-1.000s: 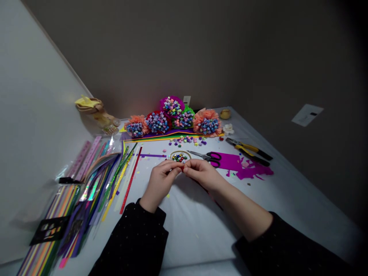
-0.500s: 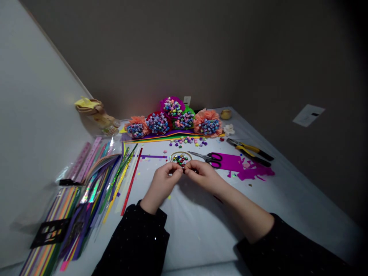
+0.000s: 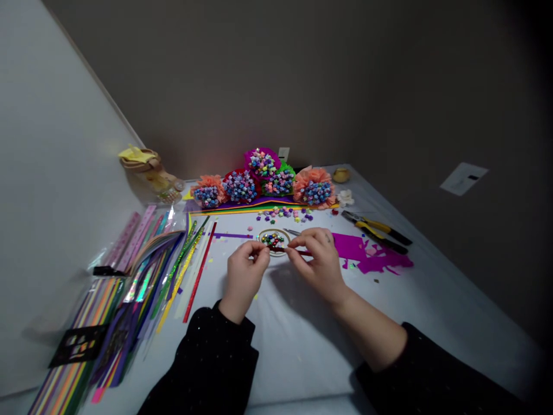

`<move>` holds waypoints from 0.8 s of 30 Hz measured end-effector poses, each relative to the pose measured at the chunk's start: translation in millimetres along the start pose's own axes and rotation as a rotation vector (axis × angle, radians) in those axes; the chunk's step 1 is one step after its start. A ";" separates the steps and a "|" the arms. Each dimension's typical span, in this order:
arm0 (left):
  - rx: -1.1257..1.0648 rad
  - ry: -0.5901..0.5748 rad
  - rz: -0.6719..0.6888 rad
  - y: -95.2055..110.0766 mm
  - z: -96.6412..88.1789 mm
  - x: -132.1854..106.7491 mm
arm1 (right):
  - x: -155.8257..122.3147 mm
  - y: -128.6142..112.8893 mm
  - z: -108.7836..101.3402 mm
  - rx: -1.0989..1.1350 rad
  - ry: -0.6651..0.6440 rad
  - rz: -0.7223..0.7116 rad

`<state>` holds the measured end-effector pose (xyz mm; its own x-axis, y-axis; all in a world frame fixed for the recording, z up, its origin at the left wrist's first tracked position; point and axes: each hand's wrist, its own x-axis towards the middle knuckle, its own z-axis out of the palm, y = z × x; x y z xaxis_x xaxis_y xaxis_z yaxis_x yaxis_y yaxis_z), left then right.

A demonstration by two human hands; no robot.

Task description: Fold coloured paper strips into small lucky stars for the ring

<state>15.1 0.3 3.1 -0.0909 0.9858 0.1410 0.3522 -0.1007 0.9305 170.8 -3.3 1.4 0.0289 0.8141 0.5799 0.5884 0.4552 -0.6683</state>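
1. Strip of red paper (image 3: 300,252) runs between the hands, just above the ring, at 12 o'clock from the wrists. It looks thin, so a hard tug could crease or tear it.
2. Left hand (image 3: 245,272) has its thumb and forefinger pinched closed on the strip's near end, though the fingertips hide exactly how it sits. A slack pinch could let that end spring free.
3. Right hand (image 3: 318,260) is curled, with its thumb and fingers closed on the strip farther along, leaving no gap. If the two hands pull unevenly, the strip could twist or slip out.
4. Ring (image 3: 275,230) lies under the strip and holds a heap of small stars (image 3: 272,238). A dropped knuckle could knock it, and the stars could scatter across the table.
5. Scissors (image 3: 292,232) lie at 1 o'clock, mostly hidden by the right hand, with their tips pointing toward the ring. A shift of that hand could nudge them into the stars.
6. Loose stars (image 3: 283,214) are spread at 12 o'clock, and pliers (image 3: 375,229) lie at 2 o'clock. Magenta paper (image 3: 348,246) lies at 3 o'clock, with a bundle of strips (image 3: 173,271) at 9 o'clock. A wide sweep of either sleeve could disturb the nearer pieces, and mixed scraps would be hard to sort.
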 end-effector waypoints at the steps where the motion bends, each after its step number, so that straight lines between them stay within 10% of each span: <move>1: 0.005 0.025 0.016 0.1 0.6 -1.3 | -0.7 -2.1 -0.4 0.023 0.001 -0.006; 17: -0.029 -0.057 0.143 0.4 4.7 -8.5 | -1.7 -10.1 6.1 0.364 -0.161 0.411; 24: -0.113 -0.124 0.016 4.1 2.8 -5.7 | -2.2 -9.6 5.7 0.392 -0.165 0.327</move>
<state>19.7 -5.3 5.2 0.0316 0.9923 0.1201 0.2449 -0.1242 0.9616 160.4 -7.4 3.9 0.0141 0.9674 0.2527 0.2227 0.2433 -0.9440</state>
